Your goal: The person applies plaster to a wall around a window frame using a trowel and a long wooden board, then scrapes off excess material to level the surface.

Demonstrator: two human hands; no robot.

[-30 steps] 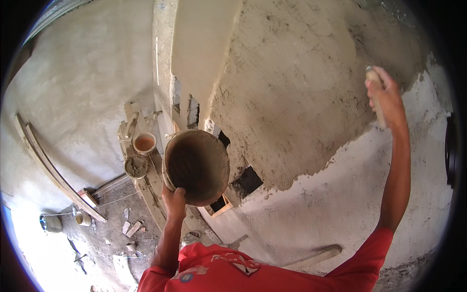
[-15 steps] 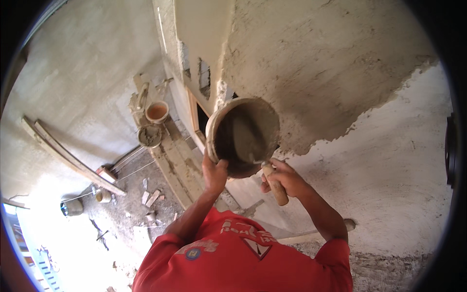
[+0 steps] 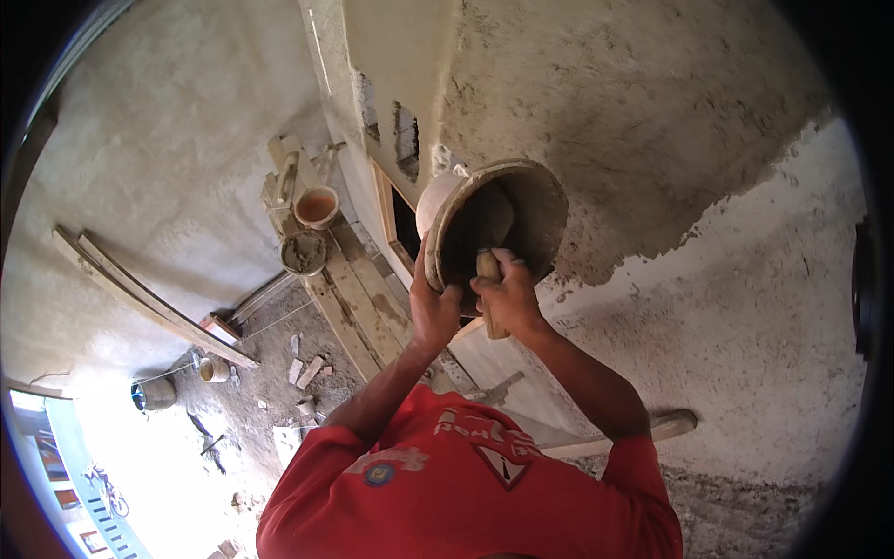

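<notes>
In front of my chest a mortar-smeared bucket is tilted, its mouth facing partly toward me. My left hand is closed on the bucket's near left rim. In my right hand is a trowel, gripped by its wooden handle. The trowel's blade reaches into the shadowed bucket, where it shows only dimly. Beyond the bucket rises a wall with rough grey-brown plaster above and a paler surface below.
To the left, mortar-stained planks carry an orange-lined pail and a pail of mortar. Long boards lean on the left wall. A dark bucket and rubble lie below. A wooden pole is at right.
The bucket has shifted up and to the right, its mouth turned further right. My right hand has moved left, and the trowel's handle is now over the bucket's mouth, more upright.
</notes>
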